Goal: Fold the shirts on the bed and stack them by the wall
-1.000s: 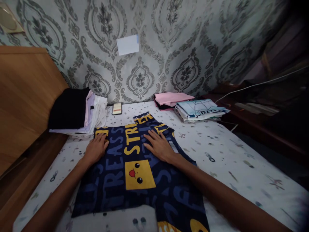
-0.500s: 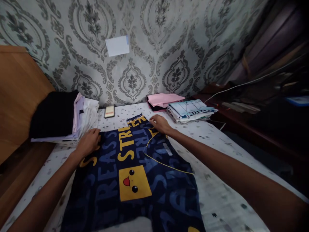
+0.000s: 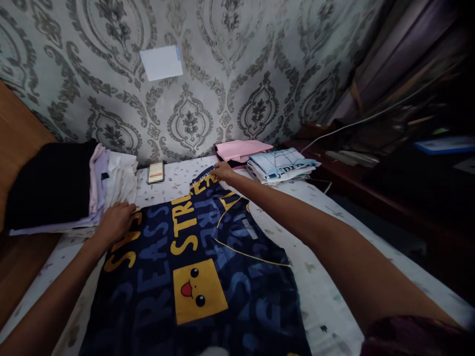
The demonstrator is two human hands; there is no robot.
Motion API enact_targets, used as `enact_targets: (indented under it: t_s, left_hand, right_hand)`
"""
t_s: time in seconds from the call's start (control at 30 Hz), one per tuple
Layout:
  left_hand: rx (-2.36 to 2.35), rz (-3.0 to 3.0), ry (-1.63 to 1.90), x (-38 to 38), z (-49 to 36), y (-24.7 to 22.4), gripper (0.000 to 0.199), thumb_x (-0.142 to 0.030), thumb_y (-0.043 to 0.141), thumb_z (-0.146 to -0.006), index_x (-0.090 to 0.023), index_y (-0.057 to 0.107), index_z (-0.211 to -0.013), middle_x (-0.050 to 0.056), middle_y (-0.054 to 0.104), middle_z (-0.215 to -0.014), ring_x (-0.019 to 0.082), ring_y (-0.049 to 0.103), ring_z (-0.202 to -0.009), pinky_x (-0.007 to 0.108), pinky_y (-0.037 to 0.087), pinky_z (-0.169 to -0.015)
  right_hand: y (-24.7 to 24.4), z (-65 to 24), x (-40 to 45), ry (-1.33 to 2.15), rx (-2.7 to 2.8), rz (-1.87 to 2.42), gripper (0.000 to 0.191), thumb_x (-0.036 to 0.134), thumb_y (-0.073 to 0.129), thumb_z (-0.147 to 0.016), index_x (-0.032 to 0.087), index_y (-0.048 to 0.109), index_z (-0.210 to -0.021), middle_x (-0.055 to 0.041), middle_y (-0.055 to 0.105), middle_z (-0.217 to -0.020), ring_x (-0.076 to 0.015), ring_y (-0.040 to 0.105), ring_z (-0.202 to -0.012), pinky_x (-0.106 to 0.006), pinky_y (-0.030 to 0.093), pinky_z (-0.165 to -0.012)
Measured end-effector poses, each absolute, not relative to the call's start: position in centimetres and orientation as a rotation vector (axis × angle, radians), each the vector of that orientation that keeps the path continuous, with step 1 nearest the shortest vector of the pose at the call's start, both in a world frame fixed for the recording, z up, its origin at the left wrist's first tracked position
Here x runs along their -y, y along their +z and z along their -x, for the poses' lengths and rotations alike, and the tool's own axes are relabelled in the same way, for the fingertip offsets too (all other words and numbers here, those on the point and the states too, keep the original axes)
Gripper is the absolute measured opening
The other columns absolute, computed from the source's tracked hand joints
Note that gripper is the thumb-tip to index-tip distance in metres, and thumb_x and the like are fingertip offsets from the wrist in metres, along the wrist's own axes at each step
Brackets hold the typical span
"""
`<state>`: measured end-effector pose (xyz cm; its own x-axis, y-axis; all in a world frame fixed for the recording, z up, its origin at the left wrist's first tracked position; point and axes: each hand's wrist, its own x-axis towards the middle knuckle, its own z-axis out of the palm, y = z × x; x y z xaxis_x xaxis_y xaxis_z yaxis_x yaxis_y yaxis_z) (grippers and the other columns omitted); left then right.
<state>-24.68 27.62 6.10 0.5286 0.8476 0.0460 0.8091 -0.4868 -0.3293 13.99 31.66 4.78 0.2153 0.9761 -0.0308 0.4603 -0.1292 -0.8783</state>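
Observation:
A navy T-shirt (image 3: pixel 156 277) with yellow and blue lettering lies spread out in front of me. On it is a yellow square print with a cartoon face. My left hand (image 3: pixel 117 221) has its fingers closed at the shirt's upper left edge, beside a pile of folded clothes (image 3: pixel 48 183). At the far end of the sleeve, my right hand (image 3: pixel 222 171) pinches the fabric. The fingertips of both hands are partly hidden. The shirt's lower part runs out of view.
A white patterned sheet (image 3: pixel 163 190) lies beneath everything. By the wall are a small card-like box (image 3: pixel 156 173), folded pink clothing (image 3: pixel 243 150) and a folded light-blue printed cloth (image 3: pixel 278 163). A wooden panel (image 3: pixel 20 118) stands left; a dark ledge with a cable (image 3: pixel 356 123) lies right.
My right hand has moved from above the sleeve to its far edge and closed on it. The sleeve end is spread farther out. My view has shifted slightly right.

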Motion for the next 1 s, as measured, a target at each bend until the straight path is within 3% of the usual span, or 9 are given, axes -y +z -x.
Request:
enact_targets:
  t_s: [0.2, 0.4, 0.57, 0.67, 1.0]
  left_hand:
    - [1.35, 2.426, 0.044, -23.0, 25.1, 7.9, 0.034, -0.023, 0.03, -0.096, -0.017, 0.064, -0.096, 0.013, 0.067, -0.094, 0.031, 0.063, -0.093, 0.039, 0.048, -0.076]
    - [1.359, 2.403, 0.083, -19.3, 26.2, 7.8, 0.031, -0.022, 0.033, -0.094, -0.018, 0.064, -0.096, 0.014, 0.069, -0.098, 0.031, 0.064, -0.095, 0.039, 0.05, -0.076]
    - [1.373, 2.456, 0.067, -18.2, 26.6, 6.0, 0.036, -0.022, 0.038, -0.089, -0.018, 0.068, -0.109, 0.015, 0.071, -0.108, 0.033, 0.065, -0.1, 0.043, 0.054, -0.082]
    - [1.37, 2.471, 0.015, -17.9, 26.8, 5.4, 0.042, -0.022, 0.032, -0.09, -0.017, 0.068, -0.114, 0.017, 0.071, -0.109, 0.035, 0.066, -0.1, 0.047, 0.055, -0.083]
    - [1.373, 2.443, -0.026, -17.2, 27.2, 6.2, 0.036, -0.019, 0.03, -0.091, -0.02, 0.065, -0.092, 0.013, 0.071, -0.095, 0.035, 0.067, -0.095, 0.047, 0.054, -0.083]
  right_hand:
    - [7.8, -15.4, -25.0, 0.883, 1.169, 1.554, 0.018, 0.008, 0.068, -0.075, 0.017, 0.054, -0.083, 0.0086, 0.052, -0.046, -0.0058, 0.046, -0.037, -0.016, 0.042, -0.039]
    - [6.3, -15.7, -15.3, 0.998, 1.172, 1.303, 0.025, 0.022, 0.079, -0.066, 0.018, 0.059, -0.079, 0.0053, 0.062, -0.056, -0.0076, 0.052, -0.037, -0.018, 0.043, -0.035]
    - [2.5, -15.0, -10.1, 1.04, 1.294, 1.357, 0.011, 0.022, 0.067, -0.071, 0.019, 0.064, -0.081, 0.0044, 0.064, -0.06, -0.0116, 0.063, -0.053, -0.02, 0.047, -0.048]
    - [1.1, -15.0, -9.2, 0.963, 1.355, 1.407, 0.01, 0.017, 0.062, -0.069, 0.019, 0.067, -0.078, 0.0033, 0.067, -0.068, -0.0125, 0.065, -0.063, -0.023, 0.051, -0.06]
    - [2.4, -14.8, -7.2, 0.84, 1.383, 1.387, 0.011, 0.025, 0.064, -0.073, 0.02, 0.068, -0.082, 0.0006, 0.071, -0.076, -0.0159, 0.067, -0.072, -0.03, 0.054, -0.073]
